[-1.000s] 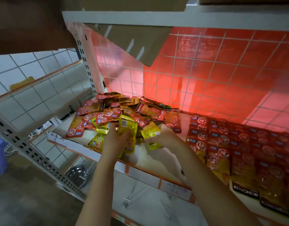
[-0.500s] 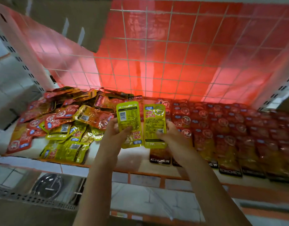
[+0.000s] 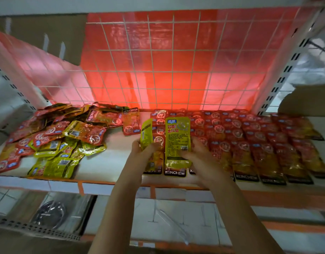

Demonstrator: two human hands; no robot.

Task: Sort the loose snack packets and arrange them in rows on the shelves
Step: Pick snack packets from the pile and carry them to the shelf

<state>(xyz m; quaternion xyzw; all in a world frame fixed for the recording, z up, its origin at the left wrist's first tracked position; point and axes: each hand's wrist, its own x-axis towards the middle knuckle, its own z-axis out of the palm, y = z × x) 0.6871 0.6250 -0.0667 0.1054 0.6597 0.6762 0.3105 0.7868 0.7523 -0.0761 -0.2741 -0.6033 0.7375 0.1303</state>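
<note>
Your left hand [image 3: 139, 149] pinches one yellow packet [image 3: 146, 133] edge-on, your right hand [image 3: 196, 151] clamps another yellow packet [image 3: 177, 142] label-up — both raised over the red rows [image 3: 249, 136], likely for sorting.

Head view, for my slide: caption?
Both hands hold yellow packets between loose pile and red rows.

Loose pile [image 3: 53, 140] shelf-left; rows [image 3: 258, 143] right

A white wire grid [image 3: 176, 61] backs the shelving, with red plastic sheeting [image 3: 176, 85] glowing behind it. Perforated white uprights [image 3: 286, 70] frame the bay, and brown cardboard [image 3: 48, 33] fills the upper left.
</note>
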